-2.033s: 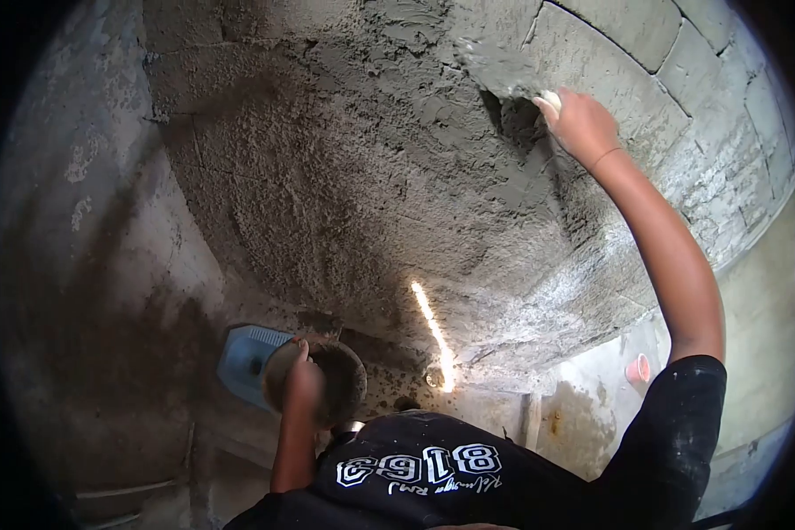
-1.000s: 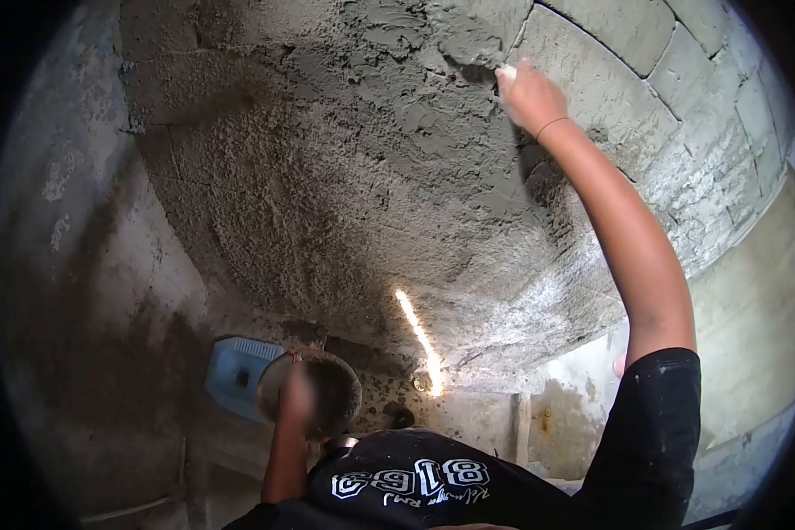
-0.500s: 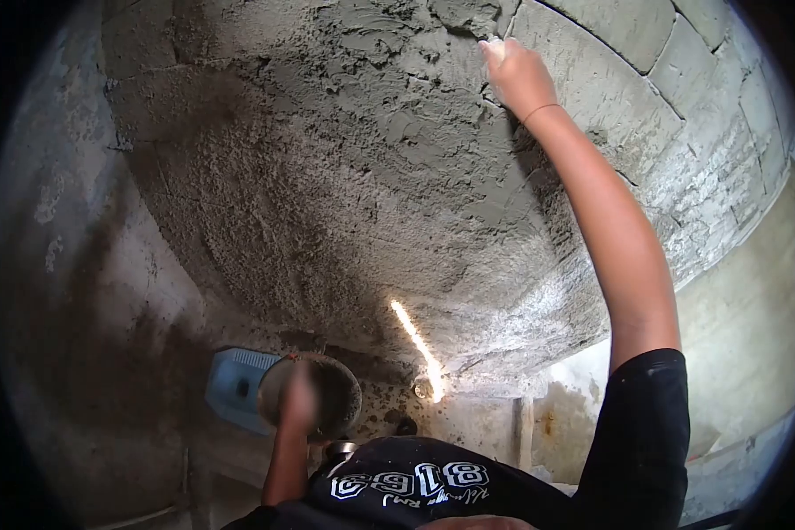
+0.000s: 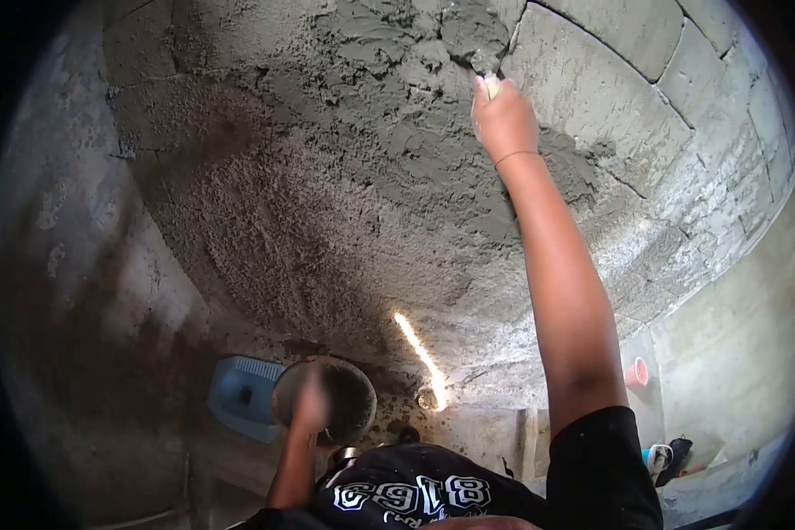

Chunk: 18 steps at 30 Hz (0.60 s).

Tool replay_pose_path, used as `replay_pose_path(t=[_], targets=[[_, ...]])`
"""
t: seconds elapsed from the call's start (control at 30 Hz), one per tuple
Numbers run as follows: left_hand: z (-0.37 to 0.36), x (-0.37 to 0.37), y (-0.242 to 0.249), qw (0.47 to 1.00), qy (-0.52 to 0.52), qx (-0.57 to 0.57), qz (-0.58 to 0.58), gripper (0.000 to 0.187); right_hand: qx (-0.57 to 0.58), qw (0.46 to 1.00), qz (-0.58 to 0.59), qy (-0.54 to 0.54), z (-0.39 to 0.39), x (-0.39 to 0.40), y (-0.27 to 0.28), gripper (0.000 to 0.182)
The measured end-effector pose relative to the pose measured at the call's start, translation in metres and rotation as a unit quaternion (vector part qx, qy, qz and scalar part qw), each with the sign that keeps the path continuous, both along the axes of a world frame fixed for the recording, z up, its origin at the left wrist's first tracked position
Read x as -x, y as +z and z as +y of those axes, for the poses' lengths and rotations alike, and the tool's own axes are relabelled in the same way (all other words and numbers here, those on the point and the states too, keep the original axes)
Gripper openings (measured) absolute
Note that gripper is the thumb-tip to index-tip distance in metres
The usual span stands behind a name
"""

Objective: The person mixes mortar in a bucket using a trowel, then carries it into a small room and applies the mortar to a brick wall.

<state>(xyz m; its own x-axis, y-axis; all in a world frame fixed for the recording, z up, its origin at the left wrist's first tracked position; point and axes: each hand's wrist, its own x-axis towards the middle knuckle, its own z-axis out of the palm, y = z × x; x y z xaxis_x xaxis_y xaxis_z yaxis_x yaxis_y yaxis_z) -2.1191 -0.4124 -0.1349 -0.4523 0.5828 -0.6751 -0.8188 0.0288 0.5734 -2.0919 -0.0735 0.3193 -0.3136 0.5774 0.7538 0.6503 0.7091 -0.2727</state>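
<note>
My right hand (image 4: 505, 119) is closed around the pale handle of a trowel, its arm stretched up to the block wall. The trowel's blade (image 4: 484, 60) is smeared with grey mortar and lies close over the wall near the top. Wet mortar (image 4: 433, 132) covers the wall's middle in a rough layer, left of and below this hand. Low on the left, my left hand (image 4: 311, 402) is blurred over a round bucket (image 4: 352, 402), overlapping its rim and dark inside; its fingers do not show clearly.
A blue squat toilet (image 4: 243, 397) is set in the floor beside the bucket. A bright light streak (image 4: 420, 353) falls across the lower wall. Bare blocks (image 4: 601, 53) show at upper right. A red cup (image 4: 636, 371) and a dark item (image 4: 676, 459) lie at lower right.
My right hand with the trowel has moved down and slightly left in the view. My left hand and the bucket have shifted a little to the right together. More mortar shows around the blade.
</note>
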Motion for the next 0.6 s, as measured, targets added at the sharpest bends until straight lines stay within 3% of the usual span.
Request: replay_pose_path(t=[0.33,0.6], targets=[[0.004,-0.005,0.016,1.0,-0.014,-0.027,-0.003,0.049,0.056,0.998,-0.022,-0.035,-0.002,-0.018,-0.018,0.045],[-0.007,-0.01,0.034,0.998,-0.037,-0.015,0.042,0.05,0.033,0.996,-0.023,-0.073,0.012,-0.051,-0.046,0.044]])
